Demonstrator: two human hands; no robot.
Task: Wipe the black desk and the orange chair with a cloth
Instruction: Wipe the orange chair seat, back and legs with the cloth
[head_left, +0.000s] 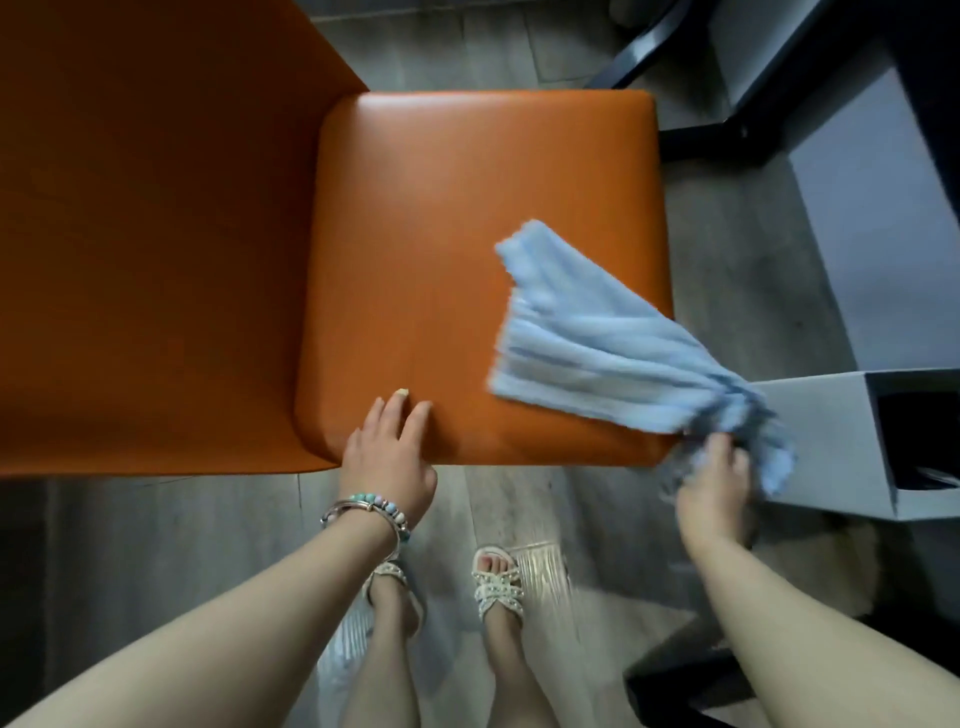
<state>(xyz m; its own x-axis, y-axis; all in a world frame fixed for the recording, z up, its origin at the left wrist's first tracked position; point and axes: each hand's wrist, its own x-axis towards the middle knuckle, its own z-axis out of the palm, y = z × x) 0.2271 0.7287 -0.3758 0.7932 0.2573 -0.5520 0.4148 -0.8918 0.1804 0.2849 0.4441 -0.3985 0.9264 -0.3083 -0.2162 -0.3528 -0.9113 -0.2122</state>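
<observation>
I am standing over the orange leather-look chair (467, 234), its padded square seat facing up at me, with my left hand (387, 457) resting flat on the near front edge, fingers straight and spread and holding nothing, which I judge is there to steady the chair while I am wiping. My right hand (714, 488) is bunching one end of the pale blue ribbed cloth (587, 343) in curled fingers just off the seat's near right corner, so the loose end is fanning out across the right side of the seat; the cloth is blurring, which suggests a sweep in progress. The black bench (930, 104) is showing only as a dark edge at the upper right, well apart from the cloth. Beside my right hand an open grey cardboard box (821, 441) is sitting on the grey wood-plank floor (727, 249); its inside is looking dark and I cannot tell what it is holding
</observation>
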